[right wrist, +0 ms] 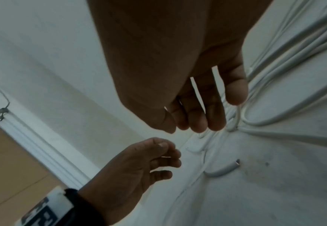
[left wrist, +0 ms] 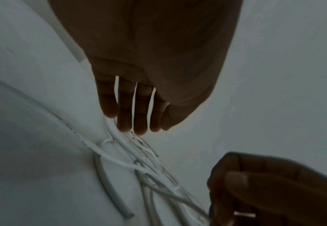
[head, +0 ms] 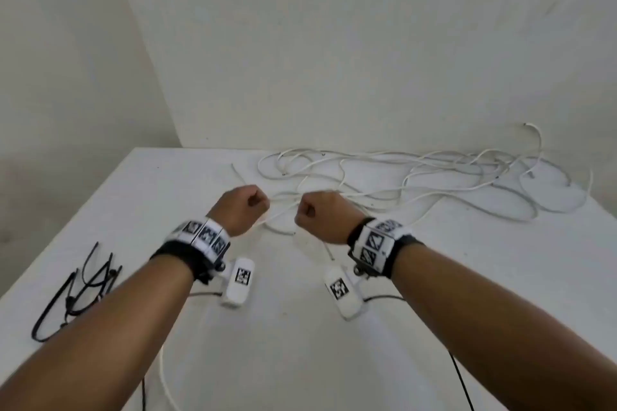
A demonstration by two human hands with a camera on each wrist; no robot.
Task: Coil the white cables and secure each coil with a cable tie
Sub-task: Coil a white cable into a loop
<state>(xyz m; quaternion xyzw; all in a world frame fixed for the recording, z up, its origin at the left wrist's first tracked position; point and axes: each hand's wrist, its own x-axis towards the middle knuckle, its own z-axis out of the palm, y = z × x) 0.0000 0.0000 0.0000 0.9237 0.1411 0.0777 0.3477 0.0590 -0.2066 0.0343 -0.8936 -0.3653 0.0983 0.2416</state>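
Two hands are side by side over the near middle of the white table, close together but not touching. From the head camera the left hand and right hand both look balled up, knuckles up. The wrist cameras show the fingers curled down toward the wires, tips right over the strands. One thin strand seems to run between the two hands, and there's a white sliver showing inside each curled hand. Honestly I can't tell if either hand is actually pinching a wire or if that's just the table showing through.

The white cables are still one loose tangle, spread from just under the hands out to the far right of the table, with a few loops along the back edge by the wall. No coil yet. One short, thicker cut piece lies on the table near the hands.

Black cable ties sit in a little pile at the left edge of the table, well apart from the tangle and untouched.
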